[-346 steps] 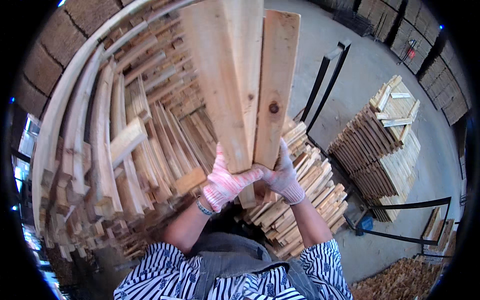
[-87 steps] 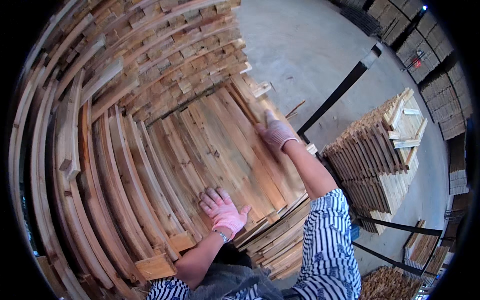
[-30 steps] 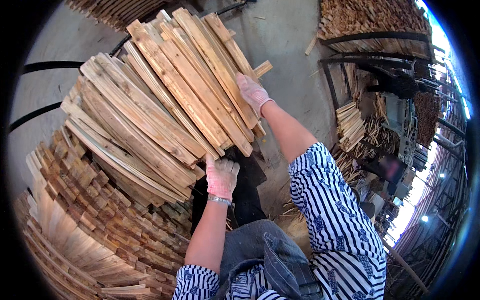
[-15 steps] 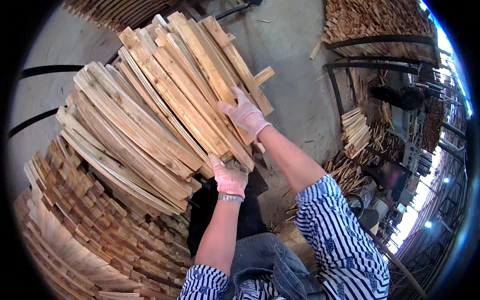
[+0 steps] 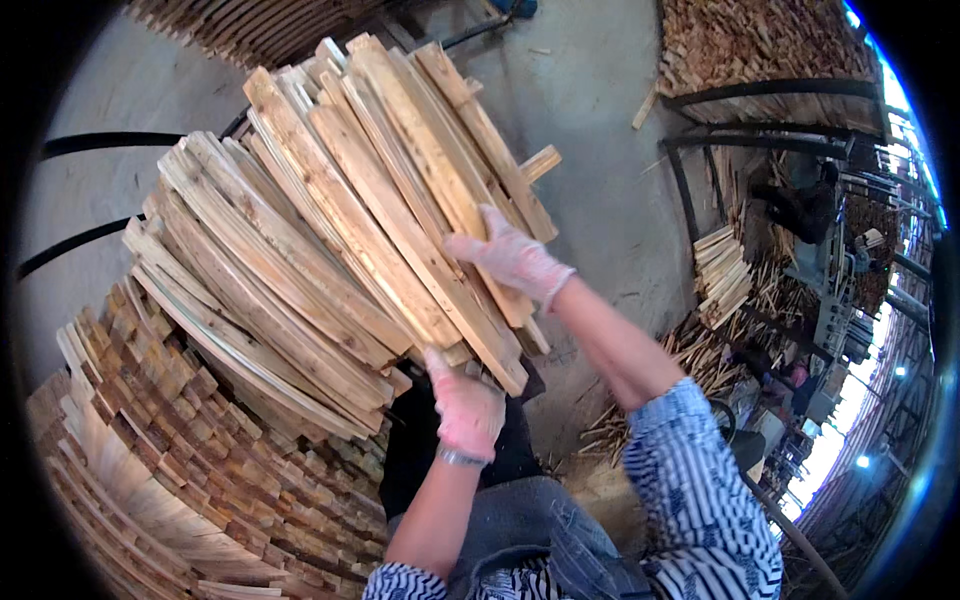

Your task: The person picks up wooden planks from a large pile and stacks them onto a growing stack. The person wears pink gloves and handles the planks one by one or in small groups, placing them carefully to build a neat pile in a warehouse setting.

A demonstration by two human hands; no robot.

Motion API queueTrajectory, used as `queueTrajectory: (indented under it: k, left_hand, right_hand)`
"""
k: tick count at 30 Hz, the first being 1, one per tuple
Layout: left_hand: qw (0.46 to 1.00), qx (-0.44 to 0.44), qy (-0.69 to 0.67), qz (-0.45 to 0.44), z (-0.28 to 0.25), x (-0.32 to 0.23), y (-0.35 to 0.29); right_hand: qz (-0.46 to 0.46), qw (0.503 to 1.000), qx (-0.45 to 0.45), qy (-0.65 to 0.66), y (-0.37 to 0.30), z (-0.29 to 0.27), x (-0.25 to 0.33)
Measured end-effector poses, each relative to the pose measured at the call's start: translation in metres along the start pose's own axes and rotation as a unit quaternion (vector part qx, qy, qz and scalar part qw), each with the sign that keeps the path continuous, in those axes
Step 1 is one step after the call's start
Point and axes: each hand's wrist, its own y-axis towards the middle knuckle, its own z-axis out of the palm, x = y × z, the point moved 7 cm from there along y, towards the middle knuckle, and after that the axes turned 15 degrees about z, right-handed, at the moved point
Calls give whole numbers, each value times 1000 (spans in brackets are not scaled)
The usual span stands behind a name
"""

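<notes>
A pile of long, pale wooden planks [image 5: 290, 240] lies slantwise before me, with their near ends toward my body. My right hand [image 5: 512, 258], in a thin pinkish work glove, grips across a plank [image 5: 425, 150] on the pile's right side. Its thumb and one finger show on top; the other fingers are mostly hidden. My left hand [image 5: 468, 405], gloved too, is at the planks' near ends. Its thumb presses on an end from above, and its fingers are out of sight underneath. Just right of it, another plank [image 5: 440, 270] sticks out past its neighbours.
At the lower left rises a large stack of short wood pieces [image 5: 215, 430]. Black metal bars [image 5: 110, 143] curve beside the pile. More racked wood [image 5: 760, 45] stands at the far right, above loose sticks [image 5: 720, 275]. A person [image 5: 800, 205] is among machinery there.
The plank beside my left hand has slid toward me, so its end juts out further. My right hand has moved slightly right and nearer. The whole view has shifted a little.
</notes>
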Motion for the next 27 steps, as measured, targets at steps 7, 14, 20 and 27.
queueTrajectory:
  k: [7,14,20,27]
  left_hand:
    - [950,155,235,133,26,-138,-30]
    - [924,104,327,166,4,-121,-13]
    - [961,184,204,31,-25,-131,-53]
    - [882,87,458,75,3,-147,-73]
  right_hand:
    - [-110,927,180,310,11,68,9]
    - [-74,962,88,248,-36,59,27]
    - [-73,889,259,371,-98,95,-27]
    - [-63,916,258,300,-132,80,-15]
